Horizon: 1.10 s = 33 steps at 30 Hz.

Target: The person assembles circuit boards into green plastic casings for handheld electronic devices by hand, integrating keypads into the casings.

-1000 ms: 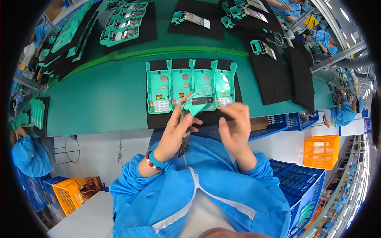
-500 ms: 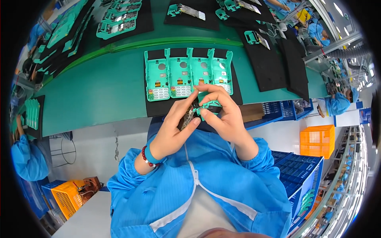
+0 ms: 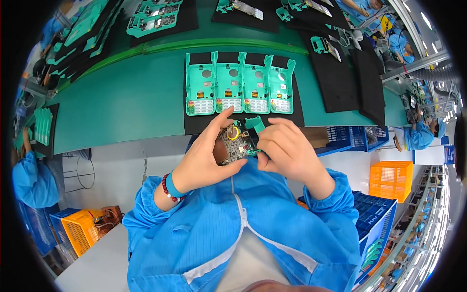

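Observation:
A circuit board point(image 3: 237, 147) with a round yellow-rimmed part on its face is held tilted in front of my chest. My left hand point(image 3: 199, 156) grips its left side, thumb along the lower edge and fingers at the top. At the board's right end sits a teal plastic piece point(image 3: 254, 124). My right hand point(image 3: 287, 152) has its fingers curled and closed on that piece, which they partly hide. Just beyond my hands, several teal housings point(image 3: 228, 83) with white keypads lie side by side on a black mat point(image 3: 297, 109).
Further boards with teal parts point(image 3: 245, 9) lie on black mats at the back of the green bench point(image 3: 121, 97). Stacked teal housings point(image 3: 43, 125) lie at the left. Blue crates point(image 3: 362, 136) and an orange crate point(image 3: 390, 180) stand at the right. Co-workers sit on both sides.
The circuit board has turned so its face with the yellow-rimmed part now shows. My right hand's fingers have curled in around the teal piece, and my left hand has shifted slightly left.

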Each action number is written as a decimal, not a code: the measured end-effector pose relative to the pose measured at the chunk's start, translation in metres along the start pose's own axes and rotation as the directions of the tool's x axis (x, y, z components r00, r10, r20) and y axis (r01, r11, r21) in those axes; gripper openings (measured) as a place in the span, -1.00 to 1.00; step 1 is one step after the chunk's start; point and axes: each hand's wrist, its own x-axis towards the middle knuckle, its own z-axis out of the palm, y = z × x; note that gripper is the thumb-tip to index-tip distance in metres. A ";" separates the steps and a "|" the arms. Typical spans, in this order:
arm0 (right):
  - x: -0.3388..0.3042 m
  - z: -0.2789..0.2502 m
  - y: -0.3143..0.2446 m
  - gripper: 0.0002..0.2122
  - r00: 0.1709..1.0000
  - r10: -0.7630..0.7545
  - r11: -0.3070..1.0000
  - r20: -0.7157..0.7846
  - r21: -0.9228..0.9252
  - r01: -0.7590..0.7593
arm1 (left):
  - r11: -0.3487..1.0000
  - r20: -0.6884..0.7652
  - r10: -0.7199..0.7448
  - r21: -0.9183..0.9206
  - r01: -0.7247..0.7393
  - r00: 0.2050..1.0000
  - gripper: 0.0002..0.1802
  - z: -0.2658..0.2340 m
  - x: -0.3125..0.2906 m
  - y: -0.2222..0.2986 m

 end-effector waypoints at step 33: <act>-0.019 0.026 0.055 -0.27 0.994 0.111 0.857 -0.021 0.509 -0.085 | 0.785 0.132 -0.366 -0.489 0.382 0.921 -0.29 0.023 -0.002 0.001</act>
